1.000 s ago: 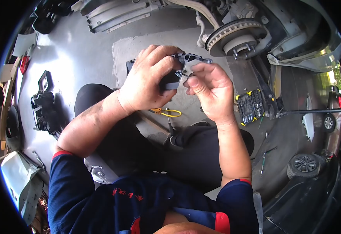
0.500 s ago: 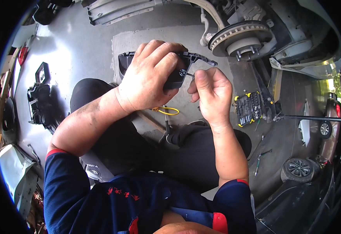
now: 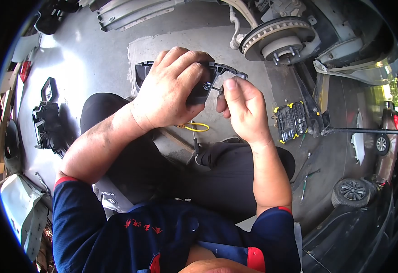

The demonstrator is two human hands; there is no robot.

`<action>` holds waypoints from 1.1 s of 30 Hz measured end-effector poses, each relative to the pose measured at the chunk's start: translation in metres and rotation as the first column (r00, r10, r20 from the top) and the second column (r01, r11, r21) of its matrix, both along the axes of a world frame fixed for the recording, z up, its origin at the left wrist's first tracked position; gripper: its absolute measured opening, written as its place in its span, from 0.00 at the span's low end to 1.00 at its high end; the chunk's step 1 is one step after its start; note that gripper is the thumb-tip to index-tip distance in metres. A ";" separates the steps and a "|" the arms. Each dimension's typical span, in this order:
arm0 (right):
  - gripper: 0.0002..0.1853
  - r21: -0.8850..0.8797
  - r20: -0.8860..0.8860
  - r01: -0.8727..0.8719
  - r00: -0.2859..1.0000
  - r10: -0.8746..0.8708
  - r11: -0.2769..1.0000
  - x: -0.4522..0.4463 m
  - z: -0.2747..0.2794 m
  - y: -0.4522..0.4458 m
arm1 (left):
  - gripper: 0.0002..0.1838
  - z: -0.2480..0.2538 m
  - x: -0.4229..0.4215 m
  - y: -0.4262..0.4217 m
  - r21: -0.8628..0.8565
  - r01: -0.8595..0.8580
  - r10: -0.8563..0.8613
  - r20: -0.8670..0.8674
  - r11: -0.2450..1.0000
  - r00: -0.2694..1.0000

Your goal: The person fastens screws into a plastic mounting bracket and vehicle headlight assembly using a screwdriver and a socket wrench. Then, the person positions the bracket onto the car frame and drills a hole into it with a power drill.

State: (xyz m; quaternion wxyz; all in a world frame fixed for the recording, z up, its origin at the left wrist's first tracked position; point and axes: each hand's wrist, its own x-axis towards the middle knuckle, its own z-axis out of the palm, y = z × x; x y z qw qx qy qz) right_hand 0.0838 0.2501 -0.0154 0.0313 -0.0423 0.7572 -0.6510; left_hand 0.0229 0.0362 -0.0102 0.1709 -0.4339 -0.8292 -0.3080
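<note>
My left hand (image 3: 165,88) is wrapped over a black plastic part (image 3: 199,91), which has a jagged bracket edge along its top and a small shiny fitting near its right end. Most of the part lies hidden under that hand. On the right side, my right hand (image 3: 244,104) is closed, thumb against curled fingers, around a thin dark tool (image 3: 215,88). The tool's shaft points left at the shiny fitting; whether it touches cannot be made out.
A brake disc (image 3: 277,38) on a raised car is at the upper right. Right of my knees lie a socket set (image 3: 291,122) and a wheel (image 3: 352,192). A black assembly (image 3: 49,125) lies on the floor at left; a yellow loop (image 3: 198,127) is below my hands.
My right hand has moved from spread fingers at the part's right end to a closed grip on the tool. A pale piece seen there one second ago no longer shows.
</note>
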 end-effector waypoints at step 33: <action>0.24 -0.137 0.149 -0.153 0.974 0.173 0.979 -0.025 -0.070 0.033 | 0.12 -0.034 -0.011 -0.005 0.201 -0.043 -0.016 0.282 0.979 0.959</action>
